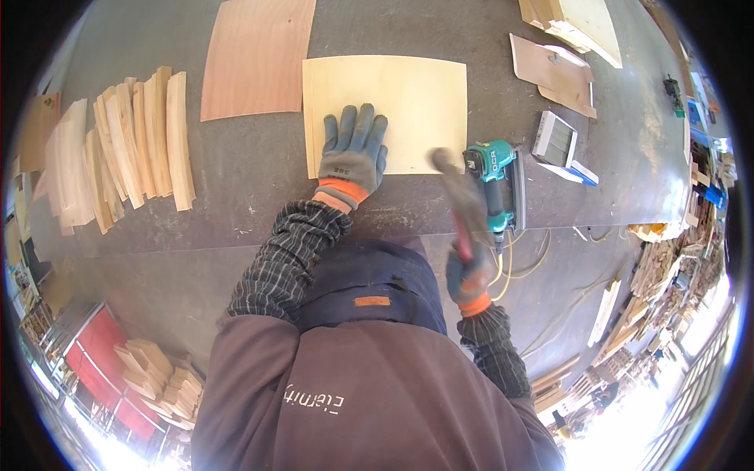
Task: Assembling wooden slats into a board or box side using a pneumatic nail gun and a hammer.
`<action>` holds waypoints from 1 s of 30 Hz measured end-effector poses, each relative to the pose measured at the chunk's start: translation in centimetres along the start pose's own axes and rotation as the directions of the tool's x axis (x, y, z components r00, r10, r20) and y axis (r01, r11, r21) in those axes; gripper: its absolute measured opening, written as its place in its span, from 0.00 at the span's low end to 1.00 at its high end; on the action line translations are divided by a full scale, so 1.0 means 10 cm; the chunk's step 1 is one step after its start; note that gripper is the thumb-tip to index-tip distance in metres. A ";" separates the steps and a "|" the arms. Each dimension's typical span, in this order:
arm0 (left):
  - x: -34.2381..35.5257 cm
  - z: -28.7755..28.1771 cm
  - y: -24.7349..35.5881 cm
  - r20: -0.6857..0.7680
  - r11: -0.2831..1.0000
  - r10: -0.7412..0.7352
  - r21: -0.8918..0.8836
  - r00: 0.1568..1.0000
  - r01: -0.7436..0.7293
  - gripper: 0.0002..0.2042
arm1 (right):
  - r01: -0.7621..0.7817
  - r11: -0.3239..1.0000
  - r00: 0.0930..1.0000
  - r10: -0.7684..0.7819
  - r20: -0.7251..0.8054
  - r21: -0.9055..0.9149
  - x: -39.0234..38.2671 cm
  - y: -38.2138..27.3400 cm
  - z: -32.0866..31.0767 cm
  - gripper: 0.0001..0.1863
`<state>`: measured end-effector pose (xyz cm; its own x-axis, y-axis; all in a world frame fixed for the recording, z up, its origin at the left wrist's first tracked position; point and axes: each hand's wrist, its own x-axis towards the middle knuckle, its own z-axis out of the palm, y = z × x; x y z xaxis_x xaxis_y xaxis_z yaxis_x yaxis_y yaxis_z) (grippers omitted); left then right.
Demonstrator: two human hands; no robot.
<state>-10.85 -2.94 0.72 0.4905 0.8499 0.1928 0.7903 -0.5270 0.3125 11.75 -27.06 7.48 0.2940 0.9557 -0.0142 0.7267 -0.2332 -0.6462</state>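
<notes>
My left hand (353,151), in a grey and orange work glove, lies flat with its fingers stretched out on a pale plywood panel (420,106). The panel rests on the dark workbench (259,169). In my gloved right hand (470,281), closed round its red handle, is a hammer (463,188). Motion smears the hammer, and its head hangs near the panel's lower right corner. Just right of the hammer, a teal pneumatic nail gun (495,180) lies on the bench with a yellow hose attached.
At left lie several wooden strips (141,141). A reddish plywood sheet (255,59) sits behind the panel. To the right are a box of nail strips (555,139), torn cardboard (554,72) and stacked boards (573,27). The yellow hose (510,275) loops below the bench edge.
</notes>
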 end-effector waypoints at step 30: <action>-0.21 -0.59 -0.93 -0.250 0.947 -0.319 -0.125 0.914 0.296 0.30 | -0.323 0.944 0.944 0.326 -0.054 0.068 1.59 -0.09 -0.50 0.21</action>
<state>-21.39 0.22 2.96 0.1041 0.9452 0.3095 0.8478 -0.2470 0.4693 18.87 -12.50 11.63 0.5481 0.8161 -0.1834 0.5492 -0.5164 -0.6570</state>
